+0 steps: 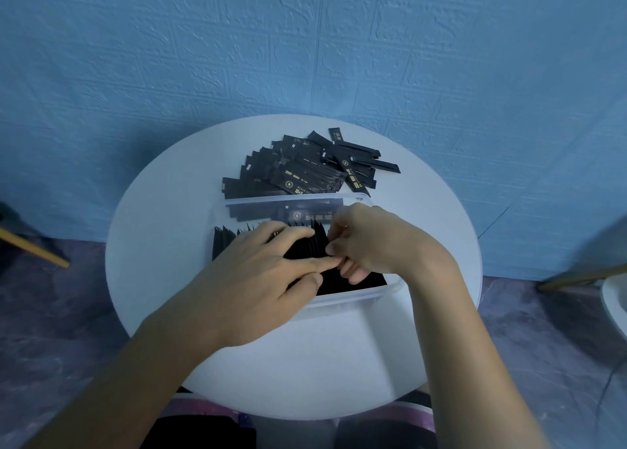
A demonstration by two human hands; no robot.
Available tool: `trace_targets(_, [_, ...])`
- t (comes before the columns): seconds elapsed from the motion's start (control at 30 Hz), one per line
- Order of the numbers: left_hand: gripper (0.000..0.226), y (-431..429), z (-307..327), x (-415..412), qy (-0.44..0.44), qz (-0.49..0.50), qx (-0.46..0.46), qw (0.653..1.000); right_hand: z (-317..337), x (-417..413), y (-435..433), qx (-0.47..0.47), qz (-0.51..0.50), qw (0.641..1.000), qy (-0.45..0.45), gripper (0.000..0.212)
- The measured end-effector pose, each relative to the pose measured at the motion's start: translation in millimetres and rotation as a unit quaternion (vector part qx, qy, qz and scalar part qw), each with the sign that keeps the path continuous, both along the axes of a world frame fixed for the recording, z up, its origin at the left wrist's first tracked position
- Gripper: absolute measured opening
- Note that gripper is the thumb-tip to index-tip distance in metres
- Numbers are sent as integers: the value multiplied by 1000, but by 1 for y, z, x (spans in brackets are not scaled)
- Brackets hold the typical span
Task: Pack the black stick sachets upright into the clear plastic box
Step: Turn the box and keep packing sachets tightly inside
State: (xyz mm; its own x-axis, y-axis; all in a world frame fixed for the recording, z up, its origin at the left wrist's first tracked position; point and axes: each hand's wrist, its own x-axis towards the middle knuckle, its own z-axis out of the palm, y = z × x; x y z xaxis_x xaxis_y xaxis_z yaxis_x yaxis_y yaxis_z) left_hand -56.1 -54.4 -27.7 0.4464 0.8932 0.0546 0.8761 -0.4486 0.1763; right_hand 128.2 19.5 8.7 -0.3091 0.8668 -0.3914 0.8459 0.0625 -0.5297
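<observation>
Two hands work inside the clear plastic box (356, 296) at the middle of the white round table (152, 262).
The left hand (258, 275) lies with straight fingers pressed on the upright black stick sachets (224, 245) in the box; at three o'clock the right hand (369, 241) curls its fingers and pinches their tops (grip partly hidden). A loose pile (305, 170) lies at twelve o'clock beyond the box.

Packed sachets (305, 250) partly beneath hands (252, 279)
</observation>
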Motion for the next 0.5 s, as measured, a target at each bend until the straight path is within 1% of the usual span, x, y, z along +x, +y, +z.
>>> trace_targets(0.1, [47, 0, -4, 0, -10, 1, 14, 1000, 0, 2, 5, -18, 4, 1000, 21, 17])
trace_targets(0.17, [47, 1, -4, -1, -10, 4, 12, 1000, 2, 5, 11, -7, -3, 999, 54, 18])
trace_targets(0.2, [47, 1, -5, -1, -12, 5, 12, 1000, 3, 7, 15, 16, -14, 997, 75, 18])
trace_targets(0.27, [50, 0, -4, 0, -16, 4, 14, 1000, 4, 14, 27, 94, -43, 987, 125, 20])
trace_targets(0.33, [54, -1, -3, 0, -22, 7, 8, 1000, 0, 21, 44, 173, -91, 962, 188, 19])
trace_targets(0.4, [56, -1, -3, -1, -25, 7, 2, 1000, -11, 30, 64, 214, -145, 938, 230, 14])
trace_targets(0.47, [53, -1, -3, -1, -24, 4, 11, 1000, -31, 36, 86, 225, -175, 933, 221, 10])
trace_targets(0.5, [51, -1, -4, -1, -24, 3, 18, 1000, -43, 39, 96, 228, -179, 937, 196, 7])
